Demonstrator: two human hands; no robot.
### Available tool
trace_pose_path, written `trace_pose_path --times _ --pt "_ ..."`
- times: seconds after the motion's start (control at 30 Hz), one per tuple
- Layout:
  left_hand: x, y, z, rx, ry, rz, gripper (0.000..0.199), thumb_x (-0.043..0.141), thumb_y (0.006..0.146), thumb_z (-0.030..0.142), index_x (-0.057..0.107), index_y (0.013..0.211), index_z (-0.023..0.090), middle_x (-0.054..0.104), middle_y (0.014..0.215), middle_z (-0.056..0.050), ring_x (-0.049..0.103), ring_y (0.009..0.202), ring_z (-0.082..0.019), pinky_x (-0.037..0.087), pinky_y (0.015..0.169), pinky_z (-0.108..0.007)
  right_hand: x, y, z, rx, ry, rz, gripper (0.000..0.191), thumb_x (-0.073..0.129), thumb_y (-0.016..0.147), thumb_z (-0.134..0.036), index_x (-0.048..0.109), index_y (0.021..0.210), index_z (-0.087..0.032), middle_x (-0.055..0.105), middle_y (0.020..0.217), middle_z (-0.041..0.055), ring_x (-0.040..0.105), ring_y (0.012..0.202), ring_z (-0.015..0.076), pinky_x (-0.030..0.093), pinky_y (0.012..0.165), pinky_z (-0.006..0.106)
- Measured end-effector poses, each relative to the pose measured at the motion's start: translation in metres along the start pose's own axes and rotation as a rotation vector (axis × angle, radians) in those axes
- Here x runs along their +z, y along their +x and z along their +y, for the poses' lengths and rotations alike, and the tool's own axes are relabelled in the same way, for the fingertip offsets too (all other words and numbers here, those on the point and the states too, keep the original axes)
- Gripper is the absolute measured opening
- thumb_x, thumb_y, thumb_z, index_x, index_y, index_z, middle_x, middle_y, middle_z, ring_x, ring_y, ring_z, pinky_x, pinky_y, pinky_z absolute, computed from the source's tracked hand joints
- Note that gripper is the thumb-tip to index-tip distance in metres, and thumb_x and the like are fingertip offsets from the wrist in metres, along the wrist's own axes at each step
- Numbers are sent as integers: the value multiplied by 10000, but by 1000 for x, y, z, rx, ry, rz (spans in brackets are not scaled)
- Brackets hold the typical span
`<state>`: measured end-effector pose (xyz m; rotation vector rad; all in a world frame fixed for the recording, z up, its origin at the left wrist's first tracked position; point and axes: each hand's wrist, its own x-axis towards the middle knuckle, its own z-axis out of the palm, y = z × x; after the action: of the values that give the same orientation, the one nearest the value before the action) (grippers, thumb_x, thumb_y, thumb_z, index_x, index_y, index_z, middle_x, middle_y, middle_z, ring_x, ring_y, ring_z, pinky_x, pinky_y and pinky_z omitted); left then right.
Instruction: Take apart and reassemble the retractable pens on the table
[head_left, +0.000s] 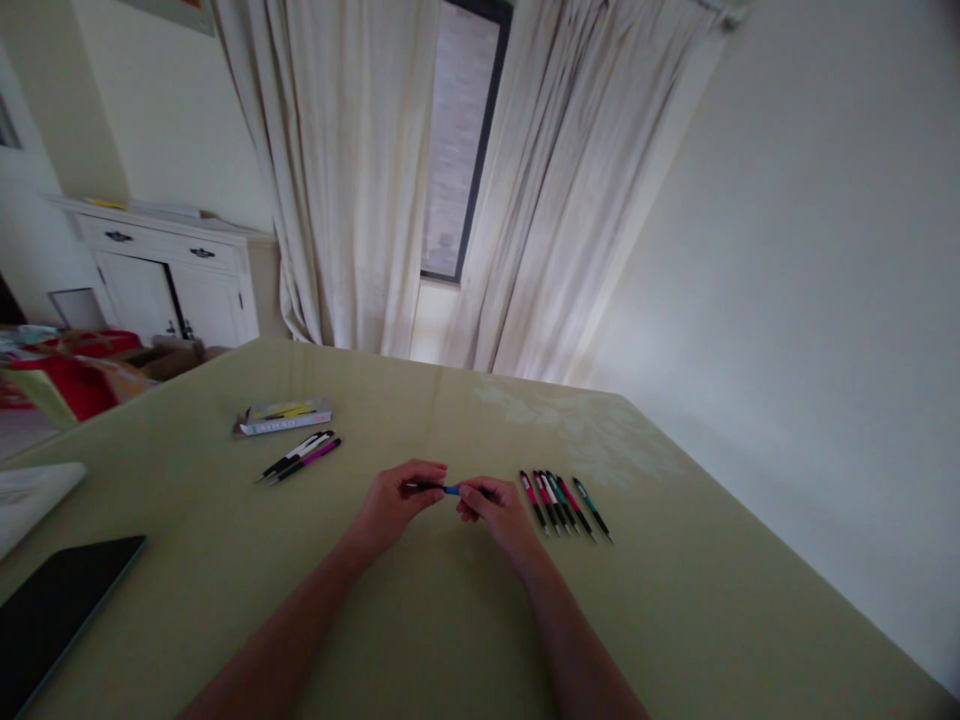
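A blue and black pen [451, 490] is held level between my two hands above the middle of the table. My left hand [394, 503] pinches its black end, and my right hand [495, 510] is closed around the other end. To the right, several pens [556, 503] in pink, white and green lie side by side, with one green pen [592, 508] slightly apart. On the left lie a few pens, among them a purple and black one [307, 460], just in front of an open pen box [285, 417] with yellow print.
The pale green table [435, 640] reaches toward the curtains [360, 200]. At its left edge lie a dark flat tablet-like object [64, 610] and a white object [34, 495]. A white cabinet [172, 270] and red bags [82, 385] stand beyond the left side.
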<state>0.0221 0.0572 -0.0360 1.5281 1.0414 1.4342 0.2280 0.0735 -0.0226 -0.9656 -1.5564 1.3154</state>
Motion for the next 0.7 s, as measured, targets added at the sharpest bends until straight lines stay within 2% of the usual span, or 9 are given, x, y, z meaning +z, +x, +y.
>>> trace_pose_path --times 0.13,0.2,0.3,0.37,0.43,0.53,0.6,0.7 --pt "0 1 -1 -65 -59 19 527 885 662 508 763 1057 182 786 1133 -128 743 1043 -289 617 910 -446 0 1 2 -12 7 14 409 760 803 -556 791 891 -159 723 684 35 606 582 152 442 573 271" --pt "0 2 -2 -91 -35 21 566 839 707 571 746 1108 182 797 1079 -122 746 1021 -278 619 871 -415 0 1 2 -29 4 27 399 755 813 -549 792 896 -160 726 692 39 610 586 155 441 575 271" --pt "-3 3 -5 -109 66 30 545 629 859 680 761 1000 170 795 861 -89 746 786 -219 595 663 -317 -1 2 2 -38 -24 49 384 743 824 -543 789 871 -165 729 703 49 610 589 161 441 571 275" --pt "-5 4 -6 -115 106 31 559 577 883 692 760 888 164 748 695 -54 691 626 -181 537 556 -276 -1 2 3 -34 -41 61 381 741 823 -539 791 870 -164 732 704 53 610 589 163 439 564 273" --pt "-7 4 -6 -110 112 30 497 658 840 657 759 855 171 742 679 -44 687 623 -179 540 576 -278 -2 2 3 -26 -51 70 380 742 820 -534 793 877 -162 732 699 54 609 582 163 433 551 268" --pt "-8 5 -5 -83 72 40 455 797 739 582 761 968 190 801 904 -81 749 831 -227 596 750 -330 -2 3 4 -26 -64 77 371 729 831 -528 795 863 -165 734 698 55 610 579 164 430 546 267" --pt "-8 5 -4 -78 49 63 496 792 743 585 745 1043 193 801 987 -97 753 885 -236 605 785 -348 -2 2 3 -32 -68 77 358 722 840 -520 796 855 -170 734 699 55 612 580 165 432 548 270" --pt "-8 6 -6 -102 72 87 466 692 826 624 749 940 176 778 796 -72 723 714 -200 587 662 -316 -2 1 1 -42 -73 89 343 725 842 -501 797 854 -167 731 696 57 613 579 166 438 551 272"
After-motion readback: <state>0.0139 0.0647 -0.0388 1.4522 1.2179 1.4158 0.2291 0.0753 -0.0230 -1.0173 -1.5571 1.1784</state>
